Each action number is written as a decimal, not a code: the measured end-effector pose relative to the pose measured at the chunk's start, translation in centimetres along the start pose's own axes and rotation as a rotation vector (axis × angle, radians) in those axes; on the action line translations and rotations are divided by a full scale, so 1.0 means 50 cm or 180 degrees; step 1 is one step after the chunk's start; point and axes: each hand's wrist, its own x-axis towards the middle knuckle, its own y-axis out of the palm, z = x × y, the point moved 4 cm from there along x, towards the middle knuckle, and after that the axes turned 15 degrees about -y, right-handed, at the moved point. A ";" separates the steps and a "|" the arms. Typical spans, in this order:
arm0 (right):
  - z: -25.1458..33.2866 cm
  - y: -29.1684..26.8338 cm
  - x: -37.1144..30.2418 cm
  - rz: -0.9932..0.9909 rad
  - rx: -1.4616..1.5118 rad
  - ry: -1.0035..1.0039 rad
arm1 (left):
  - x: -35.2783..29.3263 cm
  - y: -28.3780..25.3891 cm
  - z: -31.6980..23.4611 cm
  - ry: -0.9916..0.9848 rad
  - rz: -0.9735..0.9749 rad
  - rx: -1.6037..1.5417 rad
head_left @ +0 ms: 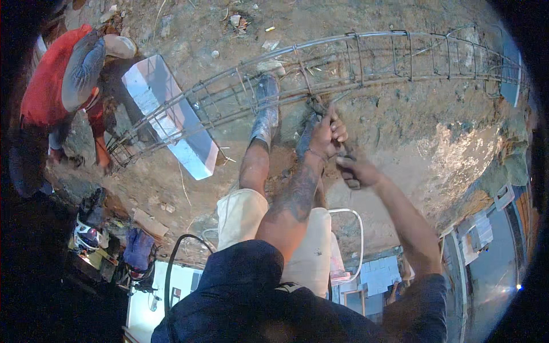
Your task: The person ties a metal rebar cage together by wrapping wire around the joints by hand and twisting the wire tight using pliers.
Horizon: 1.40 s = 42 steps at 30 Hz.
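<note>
A long cage of steel reinforcing bars with square stirrups runs across the view, in front of me. My left hand is closed just below its near bars, around a dark, slim tool whose end meets the lower bar. The tool's exact kind does not show. Slightly lower and to the right, my right hand is curled with its fingers closed. A dark piece sticks up between the two hands, but what the right fingers hold is mostly hidden.
A pale, box-like block lies under the cage's left part. Further left, a person in red bends over near the cage's left end. My booted foot stands beneath the bars. Behind me are a white curved chair frame and a helmet.
</note>
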 end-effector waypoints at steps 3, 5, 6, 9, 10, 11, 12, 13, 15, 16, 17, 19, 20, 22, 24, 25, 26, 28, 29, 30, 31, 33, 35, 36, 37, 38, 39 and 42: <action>-0.005 0.040 0.018 -0.1469 -0.1554 -0.0936 | -0.027 -0.040 -0.030 0.0315 -0.1353 0.1857; -0.049 0.043 0.026 -0.1535 -0.2267 -0.0715 | -0.086 -0.038 -0.049 0.1023 -0.2899 0.4092; -0.059 0.043 0.040 -0.1559 -0.2984 -0.0554 | -0.141 0.003 -0.092 0.2328 -0.3445 0.4820; -0.121 0.028 0.047 -0.2232 -0.2629 -0.0702 | -0.184 0.123 -0.214 0.3883 -0.3086 0.5042; -0.115 0.057 0.082 -0.2159 -0.2578 -0.0826 | -0.148 0.097 -0.269 0.3034 -0.2469 0.5238; -0.118 0.068 0.110 -0.2191 -0.2640 -0.0725 | -0.104 0.065 -0.299 0.2154 -0.1809 0.5307; -0.142 0.065 0.125 -0.2268 -0.2710 -0.0525 | -0.082 0.061 -0.307 0.2128 -0.1795 0.5328; -0.171 0.056 0.134 -0.2295 -0.2695 -0.0476 | -0.062 0.064 -0.301 0.1947 -0.2012 0.5756; -0.201 0.034 0.161 -0.2376 -0.2489 -0.0540 | -0.054 0.071 -0.284 0.2362 -0.2163 0.5810; -0.205 0.028 0.172 -0.2384 -0.2463 -0.0558 | -0.053 0.073 -0.283 0.2368 -0.2165 0.5842; -0.209 0.020 0.180 -0.2446 -0.2461 -0.0517 | -0.049 0.073 -0.283 0.2135 -0.2262 0.5901; -0.213 0.034 0.176 -0.2460 -0.2404 -0.0457 | -0.069 0.056 -0.256 0.1832 -0.2408 0.5985; -0.210 0.043 0.167 -0.2381 -0.2453 -0.0465 | -0.105 0.065 -0.224 0.3182 -0.2568 0.5789; -0.204 0.029 0.135 -0.2387 -0.2554 -0.0450 | -0.151 0.060 -0.095 0.4120 -0.3037 0.5136; -0.172 0.064 0.117 -0.2643 -0.2727 -0.0838 | -0.132 -0.010 -0.003 0.2866 -0.3151 0.4703; -0.161 0.077 0.096 -0.2652 -0.2749 -0.0843 | -0.097 -0.037 0.035 0.2008 -0.2781 0.4444; -0.147 0.081 0.074 -0.2678 -0.2763 -0.0815 | -0.067 -0.012 0.042 0.2011 -0.2734 0.4423; -0.077 0.113 0.047 -0.2648 -0.2746 -0.0836 | -0.043 -0.008 0.007 0.1185 -0.4240 0.3393; -0.037 0.132 0.038 -0.2448 -0.2769 -0.0609 | -0.058 -0.008 -0.016 0.1636 -0.4711 0.3769; -0.027 0.118 0.017 -0.2297 -0.2842 -0.0283 | -0.054 -0.020 -0.010 0.1572 -0.4650 0.3747; -0.015 0.120 0.013 -0.2267 -0.2408 -0.0757 | -0.053 -0.056 -0.022 0.0757 -0.3137 0.2469; -0.045 0.082 0.013 -0.1551 -0.0486 -0.0639 | -0.037 -0.025 0.011 -0.0204 -0.0918 0.0778; -0.065 0.090 0.035 -0.0858 0.1427 -0.0294 | -0.027 -0.053 0.003 -0.0209 -0.0449 0.0652; -0.069 0.100 0.044 -0.0847 0.1425 -0.0273 | -0.031 -0.045 0.002 -0.0244 -0.0027 0.0512; -0.067 0.100 0.053 -0.1147 -0.0478 -0.0341 | -0.031 -0.043 0.000 -0.0234 -0.0042 0.0493; -0.054 0.103 0.057 -0.1370 -0.2391 -0.0406 | -0.032 -0.050 -0.010 0.0098 -0.0644 0.0980; -0.065 0.094 0.044 -0.1916 -0.2054 -0.0628 | -0.039 -0.033 -0.006 0.0361 -0.1219 0.1441; -0.081 0.129 0.055 -0.1757 -0.2803 -0.0378 | -0.054 -0.002 -0.021 0.0812 -0.2440 0.2996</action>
